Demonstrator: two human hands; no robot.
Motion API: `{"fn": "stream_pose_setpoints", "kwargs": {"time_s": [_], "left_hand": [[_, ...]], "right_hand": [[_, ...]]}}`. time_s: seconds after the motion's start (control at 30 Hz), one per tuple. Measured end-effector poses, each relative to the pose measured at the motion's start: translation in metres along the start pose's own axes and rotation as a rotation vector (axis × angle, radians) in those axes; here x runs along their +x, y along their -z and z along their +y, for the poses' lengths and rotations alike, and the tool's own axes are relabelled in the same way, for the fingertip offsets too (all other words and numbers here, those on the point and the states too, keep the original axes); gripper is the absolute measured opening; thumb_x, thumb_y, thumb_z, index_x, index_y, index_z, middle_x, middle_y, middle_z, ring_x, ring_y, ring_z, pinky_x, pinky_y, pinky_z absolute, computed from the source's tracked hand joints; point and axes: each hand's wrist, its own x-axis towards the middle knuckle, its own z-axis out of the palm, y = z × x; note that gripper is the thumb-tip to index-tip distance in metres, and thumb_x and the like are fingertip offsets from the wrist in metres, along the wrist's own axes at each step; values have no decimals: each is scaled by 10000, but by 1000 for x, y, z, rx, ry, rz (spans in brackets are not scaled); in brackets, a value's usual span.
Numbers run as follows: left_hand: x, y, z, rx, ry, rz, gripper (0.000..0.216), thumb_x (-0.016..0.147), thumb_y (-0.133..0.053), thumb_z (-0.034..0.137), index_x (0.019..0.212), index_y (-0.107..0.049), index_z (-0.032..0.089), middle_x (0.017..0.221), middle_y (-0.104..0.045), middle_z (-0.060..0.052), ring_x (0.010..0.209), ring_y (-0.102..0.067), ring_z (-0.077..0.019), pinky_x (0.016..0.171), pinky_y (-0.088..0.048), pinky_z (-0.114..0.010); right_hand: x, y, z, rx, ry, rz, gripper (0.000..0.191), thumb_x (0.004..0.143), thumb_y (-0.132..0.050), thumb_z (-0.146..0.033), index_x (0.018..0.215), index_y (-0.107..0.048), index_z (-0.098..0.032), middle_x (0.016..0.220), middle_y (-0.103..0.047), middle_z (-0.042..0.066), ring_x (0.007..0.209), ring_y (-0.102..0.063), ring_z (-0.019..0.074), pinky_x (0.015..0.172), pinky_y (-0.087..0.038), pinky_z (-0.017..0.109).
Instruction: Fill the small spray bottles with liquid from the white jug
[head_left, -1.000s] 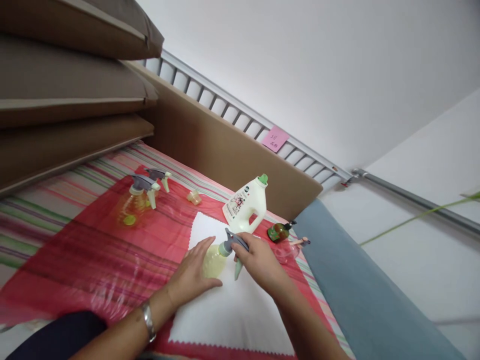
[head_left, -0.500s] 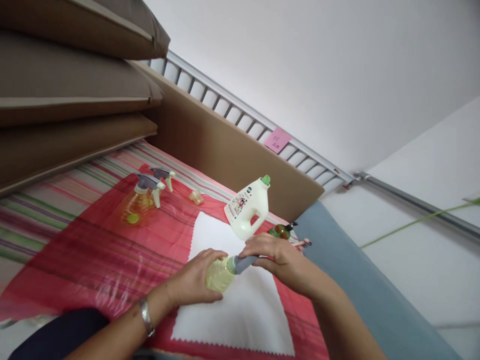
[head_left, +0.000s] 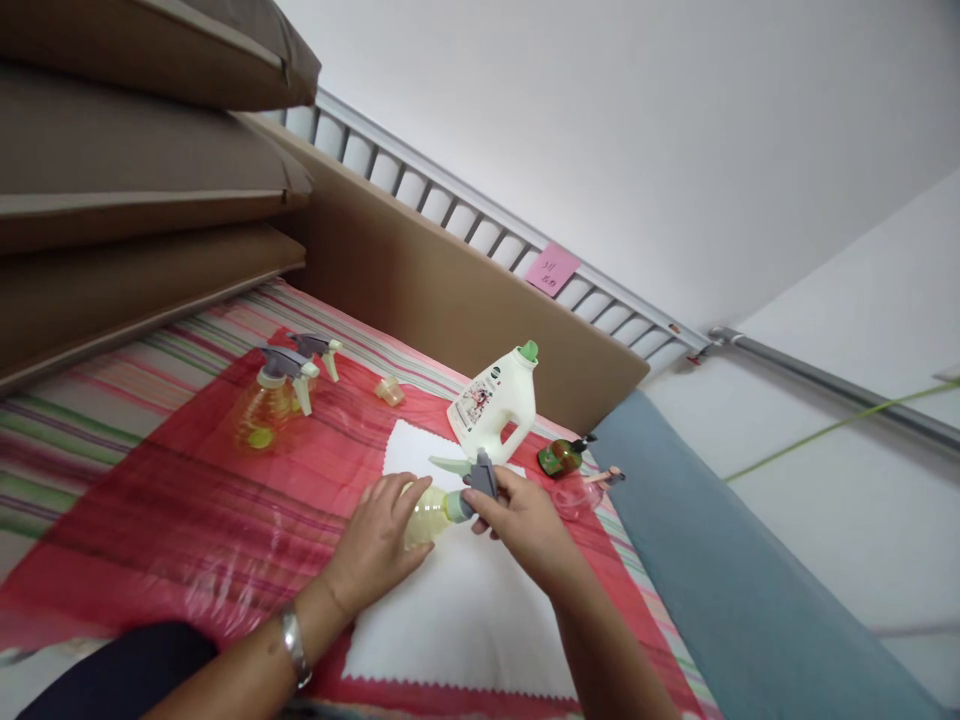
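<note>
My left hand (head_left: 380,535) is wrapped round the body of a clear spray bottle (head_left: 429,516) with yellowish ribbed sides, which lies tilted above a white cloth with zigzag edges (head_left: 465,620). My right hand (head_left: 517,520) grips the bottle's grey trigger head (head_left: 482,476) at the neck; its pale green trigger points left. Just beyond my hands stands a white jug with a green cap (head_left: 491,405). Whether the trigger head sits fully on the neck I cannot tell.
Two spray bottles, one in front (head_left: 262,410), stand on the red plastic sheet (head_left: 187,480) at left. A small clear cup (head_left: 389,390) lies behind the cloth. On the right are a green pump bottle (head_left: 561,457) and a pink bottle (head_left: 577,495). Brown cushions (head_left: 142,140) are stacked at left.
My right hand has turned round the trigger head, so its trigger now shows pointing left. Both hands and the bottle have shifted slightly up and left. The pink bottle is more visible.
</note>
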Motion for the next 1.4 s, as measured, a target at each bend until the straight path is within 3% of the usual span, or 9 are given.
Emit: {"fn": "stream_pose_setpoints", "kwargs": {"time_s": [0.2, 0.37, 0.47, 0.6, 0.73, 0.83, 1.0, 1.17, 1.4], "left_hand": [[6, -3, -9, -154, 141, 23, 636, 657, -687, 256, 1237, -429, 219, 1183, -537, -97, 1105, -490, -277, 957, -394, -457], [20, 11, -19, -364, 342, 299, 655, 682, -696, 324, 1242, -385, 191, 1222, -518, -113, 1133, -510, -255, 979, -396, -425], [21, 18, -17, -361, 332, 437, 685, 696, -694, 349, 1271, -353, 198, 1252, -492, -111, 1177, -479, -257, 1020, -359, -439], [8, 12, -9, -254, 153, 342, 728, 689, -704, 345, 1300, -328, 218, 1270, -478, -116, 1205, -449, -277, 1028, -352, -474], [-3, 2, -9, -236, 31, 224, 775, 697, -705, 341, 1339, -282, 244, 1289, -475, -117, 1201, -456, -281, 1004, -393, -471], [-3, 2, -12, -241, 34, 218, 774, 716, -690, 343, 1354, -260, 254, 1311, -457, -118, 1211, -446, -287, 1013, -379, -496], [-3, -1, -7, -252, 35, 99, 786, 721, -687, 366, 1353, -226, 284, 1338, -430, -113, 1248, -403, -292, 1026, -363, -516], [-7, -17, -2, -310, 46, -69, 772, 748, -662, 365, 1352, -188, 285, 1367, -390, -119, 1283, -356, -277, 1059, -328, -502], [-4, -34, -10, -401, 137, -165, 712, 762, -643, 316, 1348, -247, 234, 1384, -366, -137, 1303, -321, -283, 1088, -260, -510]], "right_hand": [[-1, 55, -6, 23, 107, 195, 174, 693, -624, -363, 748, -645, -199, 701, -644, 0, 699, -583, 184, 674, -445, 310], [7, 78, 34, 539, 37, 431, 255, 720, -651, -405, 906, -634, -230, 821, -664, 3, 674, -593, 145, 663, -482, 288], [18, 42, 78, 974, -150, 325, 224, 705, -670, -390, 871, -617, -249, 851, -676, -10, 720, -620, 132, 697, -504, 271], [37, -40, 114, 1037, -261, 156, 254, 644, -705, -413, 727, -607, -194, 737, -683, 49, 674, -638, 179, 714, -518, 362], [66, -98, 105, 1058, -243, 39, 363, 599, -716, -478, 776, -636, -171, 776, -696, 67, 741, -650, 200, 750, -506, 373], [90, -108, 93, 1008, -212, 10, 427, 568, -749, -448, 852, -655, -143, 779, -700, 83, 750, -653, 228, 710, -506, 384], [105, -67, 111, 839, -183, 268, 451, 625, -731, -376, 992, -617, -141, 844, -690, 77, 791, -651, 224, 732, -494, 367], [116, 0, 153, 623, -164, 664, 391, 819, -575, -327, 1172, -503, -175, 1215, -546, 87, 1056, -545, 219, 882, -448, 409], [164, 24, 177, 440, -165, 586, 297, 856, -545, -324, 1102, -552, -157, 1103, -587, 65, 926, -592, 189, 780, -508, 394]]}}
